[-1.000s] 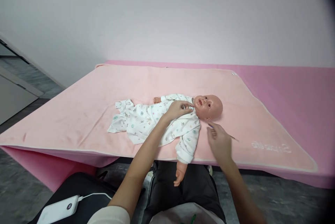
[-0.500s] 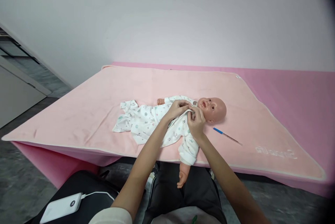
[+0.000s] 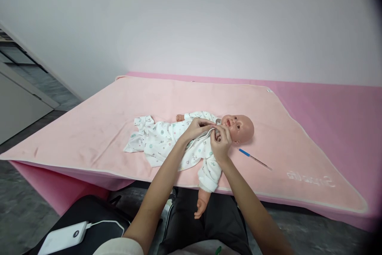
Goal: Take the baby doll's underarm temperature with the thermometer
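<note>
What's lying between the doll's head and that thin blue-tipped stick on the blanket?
Nothing: in the head view, only bare pink blanket lies between the doll's head and the blue-tipped stick.

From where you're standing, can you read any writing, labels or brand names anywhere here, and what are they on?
Pale lettering on the pink blanket, near corner: seen upside down and too faint to read.
Small white tag at the blanket's far edge: too small to read.
Round mark on the white power bank: too small to make out.
Printed onesie on the doll: little pictures only, no words legible.
Blue-tipped stick: no writing visible.
</note>
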`<state>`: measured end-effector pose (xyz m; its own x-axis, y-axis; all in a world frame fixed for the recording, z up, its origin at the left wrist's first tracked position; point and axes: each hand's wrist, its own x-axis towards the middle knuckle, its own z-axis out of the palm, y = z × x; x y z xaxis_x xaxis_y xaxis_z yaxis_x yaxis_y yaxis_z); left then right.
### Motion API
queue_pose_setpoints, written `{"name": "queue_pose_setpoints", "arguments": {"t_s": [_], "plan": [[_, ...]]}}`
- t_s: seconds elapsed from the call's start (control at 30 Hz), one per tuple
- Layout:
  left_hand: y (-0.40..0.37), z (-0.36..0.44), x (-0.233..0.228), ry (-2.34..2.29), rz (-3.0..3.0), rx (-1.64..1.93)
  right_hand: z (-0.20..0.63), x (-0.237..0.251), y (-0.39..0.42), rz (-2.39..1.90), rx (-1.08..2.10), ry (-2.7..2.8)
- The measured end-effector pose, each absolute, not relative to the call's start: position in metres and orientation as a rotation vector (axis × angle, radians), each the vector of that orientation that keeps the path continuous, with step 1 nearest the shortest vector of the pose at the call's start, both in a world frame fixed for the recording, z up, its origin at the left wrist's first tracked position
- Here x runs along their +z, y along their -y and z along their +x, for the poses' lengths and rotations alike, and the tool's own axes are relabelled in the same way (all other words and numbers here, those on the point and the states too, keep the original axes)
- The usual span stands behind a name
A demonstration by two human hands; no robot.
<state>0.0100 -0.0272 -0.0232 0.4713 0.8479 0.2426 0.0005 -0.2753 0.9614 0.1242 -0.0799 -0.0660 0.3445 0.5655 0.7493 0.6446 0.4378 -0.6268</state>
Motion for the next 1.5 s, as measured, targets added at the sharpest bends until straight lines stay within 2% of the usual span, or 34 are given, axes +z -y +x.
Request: {"name": "queue_pose_setpoints", "arguments": {"t_s": [0.33, 0.6, 1.1, 1.5], "plan": [[0.0302, 0.0045, -0.0187, -0.763, 1.778, 0.908, 0.1264, -0.0677, 0.0796, -1.212, -0.02, 1.269], [0.0299, 0.0056, -0.0203, -0.78, 1.845, 0.979, 0.1247, -0.067, 0.0796, -1.208, -0.015, 1.289], [0.029, 0.0037, -0.0218, -0.792, 1.948, 0.826, 0.1235, -0.0681, 0.0793, -1.225, -0.023, 1.335], [0.029, 0.0051, -0.0236, -0.731, 1.781, 0.955, 0.1235, -0.0657, 0.0812, -1.263, -0.019, 1.361]]}}
